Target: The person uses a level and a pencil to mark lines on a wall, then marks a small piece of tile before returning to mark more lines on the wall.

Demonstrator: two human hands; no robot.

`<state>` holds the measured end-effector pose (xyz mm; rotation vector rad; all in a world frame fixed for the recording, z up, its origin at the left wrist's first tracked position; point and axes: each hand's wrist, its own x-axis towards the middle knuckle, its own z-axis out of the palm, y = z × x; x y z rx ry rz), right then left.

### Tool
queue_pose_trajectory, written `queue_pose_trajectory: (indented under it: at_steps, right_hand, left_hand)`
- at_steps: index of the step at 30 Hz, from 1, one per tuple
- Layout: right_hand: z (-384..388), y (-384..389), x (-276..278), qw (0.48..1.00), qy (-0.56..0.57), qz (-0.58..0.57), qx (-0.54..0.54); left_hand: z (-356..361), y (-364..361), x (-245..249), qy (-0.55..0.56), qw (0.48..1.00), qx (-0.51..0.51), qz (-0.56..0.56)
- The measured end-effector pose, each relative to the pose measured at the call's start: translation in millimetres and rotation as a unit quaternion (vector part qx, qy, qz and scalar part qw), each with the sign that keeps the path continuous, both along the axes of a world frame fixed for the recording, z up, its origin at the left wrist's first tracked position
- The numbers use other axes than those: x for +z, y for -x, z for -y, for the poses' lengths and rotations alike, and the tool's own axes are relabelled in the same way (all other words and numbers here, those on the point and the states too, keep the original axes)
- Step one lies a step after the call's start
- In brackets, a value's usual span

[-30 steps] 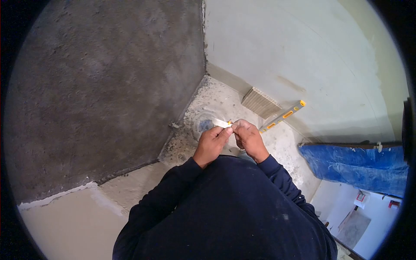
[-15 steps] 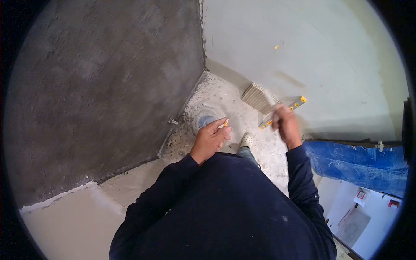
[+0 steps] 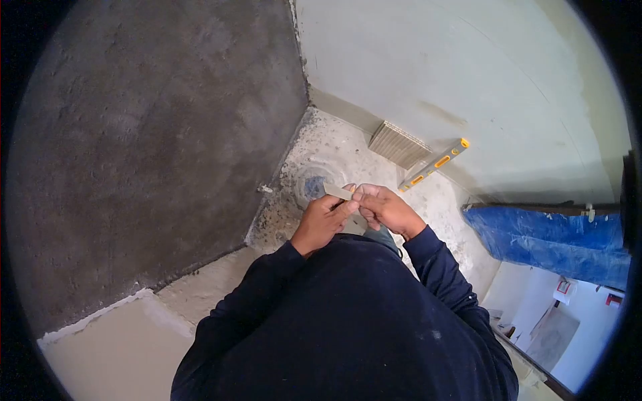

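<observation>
My left hand (image 3: 321, 219) and my right hand (image 3: 389, 210) meet in front of my chest. Between them is a short, flat, pale beige strip (image 3: 336, 192). The left thumb and fingers pinch it from below, while the right fingertips close on its right end. A tiny yellowish bit shows by the fingertips, too small to name. Beyond the hands, a grey and yellow spirit level (image 3: 435, 164) leans at a slant against the light wall. Beside it, a ribbed beige stack of thin pieces (image 3: 399, 144) rests at the wall's foot.
A dark rough wall (image 3: 167, 134) rises on the left and a pale wall (image 3: 428, 60) on the right. The concrete floor (image 3: 338, 137) has a round bluish patch (image 3: 314, 187). Blue sheeting (image 3: 548, 234) lies at the right, above a white area.
My right hand has come left from beside the spirit level to join my left hand. The pale strip now shows between them. A small orange fleck seen before the wall is gone.
</observation>
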<state>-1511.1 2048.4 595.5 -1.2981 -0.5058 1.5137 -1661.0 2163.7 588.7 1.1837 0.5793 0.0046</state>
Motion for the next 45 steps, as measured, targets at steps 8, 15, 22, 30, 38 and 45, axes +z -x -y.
queue_pose_trajectory:
  at_steps: [8,15,22,30,38,45]
  right_hand:
    - [-8,6,0,0.998,-0.026,0.047,-0.031]
    - [25,-97,-8,0.936,0.027,0.104,-0.336]
    - [2,-12,1,0.998,0.001,0.013,-0.061]
    - [-6,4,5,1.0,-0.011,0.008,0.003]
    - [-4,6,-1,0.998,-0.011,0.054,-0.034]
    - [27,-78,5,0.959,-0.003,0.068,-0.274]
  left_hand:
    - [0,-1,4,-0.053,0.997,0.045,-0.026]
    - [-1,21,14,0.013,0.994,0.096,-0.058]
    - [1,-1,6,0.008,0.995,0.096,-0.015]
    - [2,3,4,-0.006,0.998,0.058,0.021]
    - [7,0,6,-0.018,0.996,0.088,0.0]
    - [7,16,17,-0.028,0.993,0.11,-0.038]
